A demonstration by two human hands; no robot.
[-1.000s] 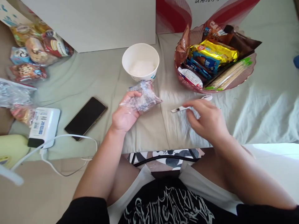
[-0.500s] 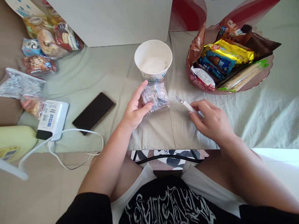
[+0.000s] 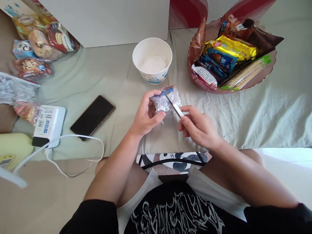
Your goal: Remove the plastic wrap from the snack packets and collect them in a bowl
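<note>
My left hand [image 3: 148, 115] grips a small package wrapped in clear plastic [image 3: 164, 103], with the thumb at its near edge and the fingers at its far left side. A blue and reddish strip shows on the package's upper face; what lies inside cannot be made out. Between thumb and fingers my right hand [image 3: 197, 125] holds a small white utility knife [image 3: 178, 110]. Its blade points up and left and meets the wrapping near the blue strip. Just beyond the package stands a white paper bowl [image 3: 152, 76] with something white at its bottom.
A pink scalloped basket [image 3: 265, 78] of packaged snacks stands at the right. To the left lie a dark phone [image 3: 92, 117], a white power bank [image 3: 50, 122] with a white cable [image 3: 73, 136], and several wrapped breads [image 3: 40, 45]. A large white box [image 3: 109, 22] stands behind.
My right hand has brought the knife left until its blade meets the package. The package has been turned in my left hand, showing a blue strip. The whole view has shifted slightly.
</note>
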